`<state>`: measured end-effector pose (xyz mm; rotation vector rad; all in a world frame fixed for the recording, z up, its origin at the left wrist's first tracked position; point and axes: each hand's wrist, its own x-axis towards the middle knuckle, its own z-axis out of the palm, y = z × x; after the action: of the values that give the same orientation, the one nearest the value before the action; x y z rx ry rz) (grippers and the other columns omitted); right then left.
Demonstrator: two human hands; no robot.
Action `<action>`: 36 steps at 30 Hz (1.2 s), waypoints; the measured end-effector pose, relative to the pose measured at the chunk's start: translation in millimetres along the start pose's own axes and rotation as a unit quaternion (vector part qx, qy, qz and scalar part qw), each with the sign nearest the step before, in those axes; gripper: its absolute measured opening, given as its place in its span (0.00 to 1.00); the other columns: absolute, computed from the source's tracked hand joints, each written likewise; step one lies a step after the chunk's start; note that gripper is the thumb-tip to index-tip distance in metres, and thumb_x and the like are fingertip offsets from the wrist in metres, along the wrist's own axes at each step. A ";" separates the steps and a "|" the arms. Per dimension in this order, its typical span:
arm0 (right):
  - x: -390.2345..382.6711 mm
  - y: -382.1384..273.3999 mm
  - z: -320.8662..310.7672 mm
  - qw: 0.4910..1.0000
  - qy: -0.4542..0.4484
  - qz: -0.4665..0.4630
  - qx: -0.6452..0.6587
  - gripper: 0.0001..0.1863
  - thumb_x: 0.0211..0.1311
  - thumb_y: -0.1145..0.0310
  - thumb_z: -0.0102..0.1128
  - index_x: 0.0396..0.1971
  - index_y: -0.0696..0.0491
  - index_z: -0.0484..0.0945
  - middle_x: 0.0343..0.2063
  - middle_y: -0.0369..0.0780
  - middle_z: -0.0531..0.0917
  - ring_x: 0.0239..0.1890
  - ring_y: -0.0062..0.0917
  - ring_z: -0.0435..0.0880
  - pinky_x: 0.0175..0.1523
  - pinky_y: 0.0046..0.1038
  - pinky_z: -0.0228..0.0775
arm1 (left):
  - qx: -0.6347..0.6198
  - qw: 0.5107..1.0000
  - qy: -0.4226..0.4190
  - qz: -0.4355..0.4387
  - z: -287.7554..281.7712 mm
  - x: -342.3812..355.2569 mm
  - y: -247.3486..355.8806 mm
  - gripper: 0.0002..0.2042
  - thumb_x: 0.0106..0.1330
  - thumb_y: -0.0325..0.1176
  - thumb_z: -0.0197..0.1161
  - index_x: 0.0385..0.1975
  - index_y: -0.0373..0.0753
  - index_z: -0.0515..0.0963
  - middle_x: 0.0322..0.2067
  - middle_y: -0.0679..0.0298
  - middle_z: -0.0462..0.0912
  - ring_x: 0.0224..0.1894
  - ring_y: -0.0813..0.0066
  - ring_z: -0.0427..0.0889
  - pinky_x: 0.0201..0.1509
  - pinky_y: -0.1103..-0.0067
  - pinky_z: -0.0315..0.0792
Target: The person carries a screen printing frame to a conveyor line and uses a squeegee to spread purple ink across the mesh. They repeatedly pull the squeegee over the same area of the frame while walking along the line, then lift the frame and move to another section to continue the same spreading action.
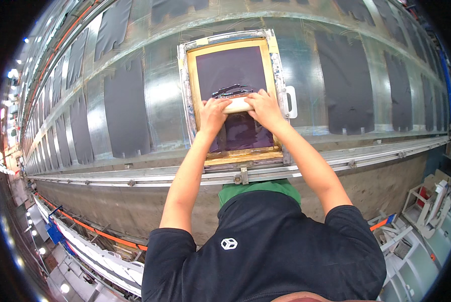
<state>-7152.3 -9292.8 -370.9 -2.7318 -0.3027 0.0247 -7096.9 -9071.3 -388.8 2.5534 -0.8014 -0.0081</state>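
Both hands grip a squeegee (238, 105) with a pale, rounded handle, laid crosswise over a screen-printing frame (181, 75). My left hand (214, 115) is closed round its left end, and my right hand (263, 107) round its right end. Yellow tape borders the dark mesh (230, 63) inside the frame. Glossy dark ink (230, 90) lies bunched along the far side of the squeegee. Nearer me, the mesh has a wet, streaky sheen. The squeegee's blade is mostly hidden by the handle and fingers.
Dark fabric panels (125, 108) lie in rows on the long shiny table (162, 95), on both sides of the frame. A white handle (291, 102) sticks out at the frame's right. A metal rail (316, 170) with clamps runs along the near edge. White racks (429, 206) stand lower right.
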 end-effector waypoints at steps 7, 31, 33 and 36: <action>-91.3 -40.5 13.2 0.998 -0.014 0.023 0.061 0.25 0.46 0.70 0.72 0.49 0.49 0.84 0.49 0.34 0.83 0.52 0.31 0.77 0.56 0.37 0.67 | -0.028 0.999 -0.016 -0.033 10.4 -96.7 39.8 0.23 0.47 0.21 0.68 0.45 0.51 0.87 0.49 0.72 0.88 0.51 0.71 0.83 0.54 0.68 0.67; -54.7 87.2 18.4 0.917 0.299 0.251 0.083 0.23 0.58 0.59 0.72 0.55 0.46 0.82 0.43 0.45 0.80 0.49 0.39 0.78 0.55 0.40 0.70 | -0.019 0.998 -0.059 0.009 7.6 -110.0 33.7 0.27 0.46 0.23 0.71 0.51 0.46 0.83 0.56 0.69 0.84 0.60 0.69 0.79 0.60 0.65 0.67; -39.4 127.3 32.1 0.897 0.243 0.313 0.196 0.17 0.66 0.57 0.67 0.51 0.47 0.84 0.36 0.45 0.82 0.37 0.34 0.81 0.48 0.34 0.73 | -0.013 0.998 -0.055 0.037 11.1 -102.2 32.8 0.28 0.46 0.22 0.70 0.53 0.46 0.82 0.57 0.69 0.84 0.60 0.69 0.78 0.60 0.66 0.67; -22.9 119.6 27.4 0.879 0.244 0.325 0.251 0.13 0.70 0.60 0.60 0.48 0.50 0.84 0.23 0.46 0.81 0.26 0.38 0.80 0.39 0.36 0.72 | -0.015 0.999 -0.022 0.029 7.7 -112.4 41.3 0.26 0.48 0.20 0.64 0.52 0.45 0.84 0.56 0.67 0.85 0.60 0.68 0.80 0.57 0.67 0.69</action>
<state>-7151.5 -9395.1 -442.6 -2.0989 0.6746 -0.3476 -7213.6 -9043.5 -392.4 2.5093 -0.8851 -0.0581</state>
